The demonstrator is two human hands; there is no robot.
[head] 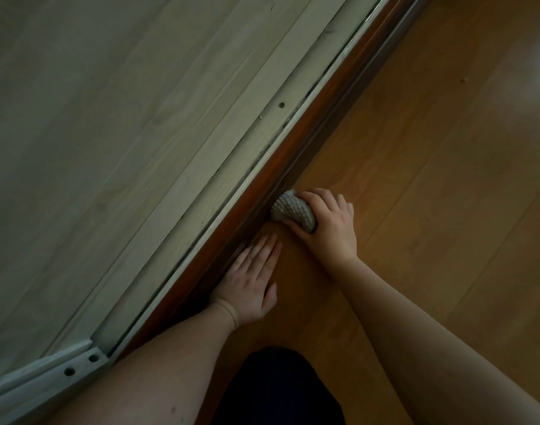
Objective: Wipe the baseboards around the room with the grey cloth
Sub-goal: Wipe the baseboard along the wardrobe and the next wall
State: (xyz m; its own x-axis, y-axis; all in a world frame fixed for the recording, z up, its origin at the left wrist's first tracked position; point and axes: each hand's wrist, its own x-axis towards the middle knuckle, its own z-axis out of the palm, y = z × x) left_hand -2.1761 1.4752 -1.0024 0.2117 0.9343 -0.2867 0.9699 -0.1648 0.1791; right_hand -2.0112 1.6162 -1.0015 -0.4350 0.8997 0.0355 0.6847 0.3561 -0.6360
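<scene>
The right hand [327, 223] holds the bunched grey cloth [293, 211] in its grip, fingers and thumb curled round it, the cloth sticking out ahead of the knuckles and pressed against the dark brown baseboard [262, 191] where it meets the wooden floor [431, 179]. The left hand [252, 283] lies flat on the floor, fingers straight, just beside the baseboard and nearer the person.

A floor [431, 179] of warm orange-brown wooden planks fills the right side; a pale grey wood-grain panel [93, 118] with a light frame rises on the left; the light is dim, with a faint sheen at the upper right.
</scene>
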